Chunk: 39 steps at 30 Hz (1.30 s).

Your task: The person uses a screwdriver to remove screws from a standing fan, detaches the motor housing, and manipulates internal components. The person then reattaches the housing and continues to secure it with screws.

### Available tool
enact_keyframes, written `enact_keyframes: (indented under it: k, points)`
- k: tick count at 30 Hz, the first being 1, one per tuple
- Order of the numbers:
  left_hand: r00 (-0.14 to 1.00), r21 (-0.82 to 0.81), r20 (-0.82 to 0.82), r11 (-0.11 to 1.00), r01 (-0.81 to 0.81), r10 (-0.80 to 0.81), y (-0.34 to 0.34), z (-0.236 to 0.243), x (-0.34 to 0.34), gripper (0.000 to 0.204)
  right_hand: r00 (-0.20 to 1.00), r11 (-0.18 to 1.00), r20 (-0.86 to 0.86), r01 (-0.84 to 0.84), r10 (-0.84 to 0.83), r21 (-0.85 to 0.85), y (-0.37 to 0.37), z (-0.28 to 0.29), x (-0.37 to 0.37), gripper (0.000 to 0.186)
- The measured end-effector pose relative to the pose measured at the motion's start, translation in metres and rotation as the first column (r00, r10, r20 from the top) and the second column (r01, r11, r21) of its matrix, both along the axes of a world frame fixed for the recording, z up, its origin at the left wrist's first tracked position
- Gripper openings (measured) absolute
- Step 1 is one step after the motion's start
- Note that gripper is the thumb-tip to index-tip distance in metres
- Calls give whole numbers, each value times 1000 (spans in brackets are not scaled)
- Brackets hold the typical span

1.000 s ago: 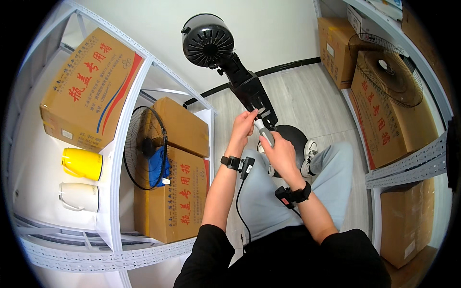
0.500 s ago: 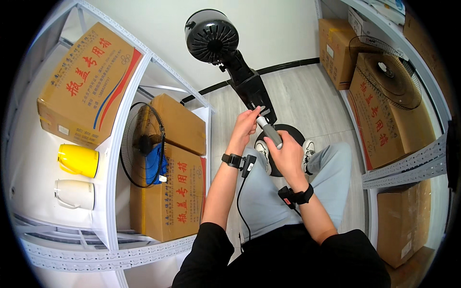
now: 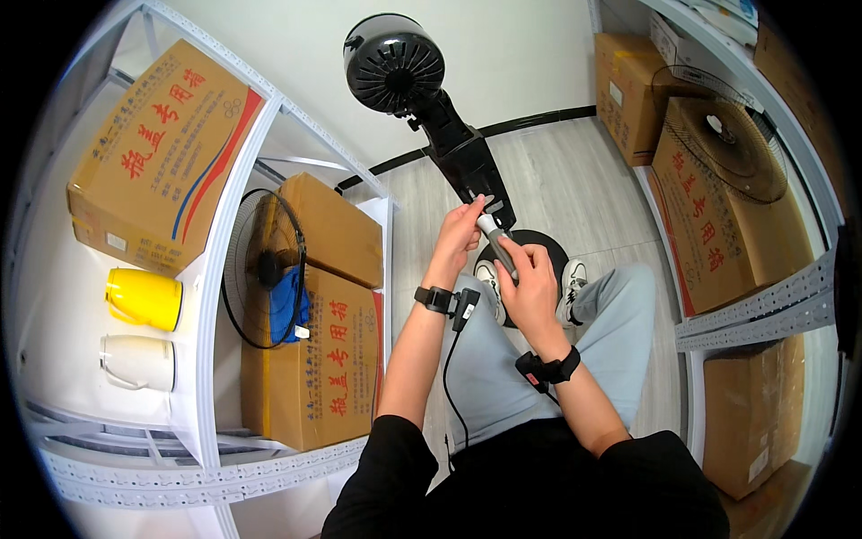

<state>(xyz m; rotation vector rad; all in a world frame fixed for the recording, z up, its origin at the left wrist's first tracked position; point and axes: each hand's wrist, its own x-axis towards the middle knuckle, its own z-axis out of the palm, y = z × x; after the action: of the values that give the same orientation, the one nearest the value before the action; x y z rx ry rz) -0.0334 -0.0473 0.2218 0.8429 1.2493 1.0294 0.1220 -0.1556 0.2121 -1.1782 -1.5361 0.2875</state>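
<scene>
A black floor-standing appliance (image 3: 465,162) with a slotted round head (image 3: 395,65) rises from a round black base beside my feet. My left hand (image 3: 456,236) is closed at the lower column, fingertips pinched by a small silvery piece (image 3: 489,202); what exactly they grip is unclear. My right hand (image 3: 532,292) holds the rear of a grey-and-white tool handle (image 3: 499,244), its fingers curled over it. The handle's front reaches up to the left fingertips, where its tip is hidden.
Metal shelving (image 3: 209,377) at left holds cardboard boxes (image 3: 166,157), a yellow kettle (image 3: 148,296), a white kettle (image 3: 144,364) and a fan grille (image 3: 235,296) by blue material. Right shelving (image 3: 763,328) holds several boxes (image 3: 709,242) and another grille (image 3: 745,153). A white wall stands behind.
My right hand has shifted its fingers along the tool handle, more of them now lying over its top. My left hand stays at the column, slightly higher in view.
</scene>
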Motion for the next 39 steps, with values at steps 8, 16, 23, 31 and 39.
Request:
enact_keyframes:
  k: [8, 16, 23, 31, 39]
  points:
    - [997, 35, 72, 999, 17, -20, 0, -6, -7, 35, 964, 809, -260, -190, 47, -556, 5, -6, -5, 40]
    - [992, 18, 125, 1000, 8, -11, 0, -5, -4, 34, 974, 986, -224, -76, 42, -146, -1, 10, -4, 46]
    - [987, 0, 160, 1000, -6, 6, 1, -2, 5, 31, 994, 1000, -107, -21, 20, -11, 11, -15, -4, 37]
    - [980, 12, 201, 1000, 7, -10, 6, -7, -2, 31, 968, 923, -248, -132, 41, -362, 5, -9, -5, 36]
    - [982, -7, 188, 1000, 4, -2, 8, -6, -3, 29, 917, 890, -395, -227, 57, -396, 1, -5, -4, 34]
